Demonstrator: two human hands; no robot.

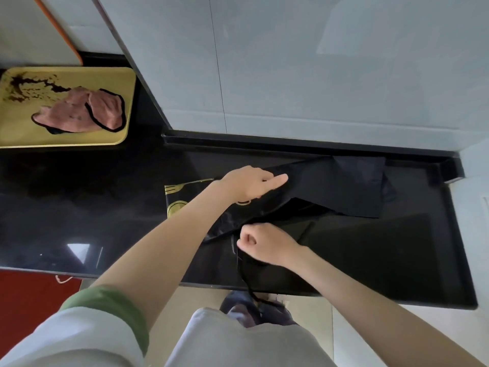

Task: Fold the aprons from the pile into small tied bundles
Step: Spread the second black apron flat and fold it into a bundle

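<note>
Head view. A black apron [330, 186] with a gold fork print [180, 187] lies part-folded across the middle of the glossy black table [383, 255], its right end doubled over toward the far wall. The left hand [248, 184] rests on the upper fold with the forefinger stretched out to the right. Whether the other fingers grip the cloth cannot be told. The right hand [264, 243], nearer the body, is clenched with the fingers curled in, apparently around the tie strap [247, 283], which runs from the fist over the near edge of the table and hangs down.

Step in hand, as judged: gathering the strap while the fold is held. To do it well, the left hand should keep the layers pinned flat so they do not slide on the slick surface. The right should draw the hanging strap up fully before the next fold, keeping it clear of the layers.

Far left, well apart, a yellow tray [116, 75] carries a crumpled pink cloth [79, 112].
</note>
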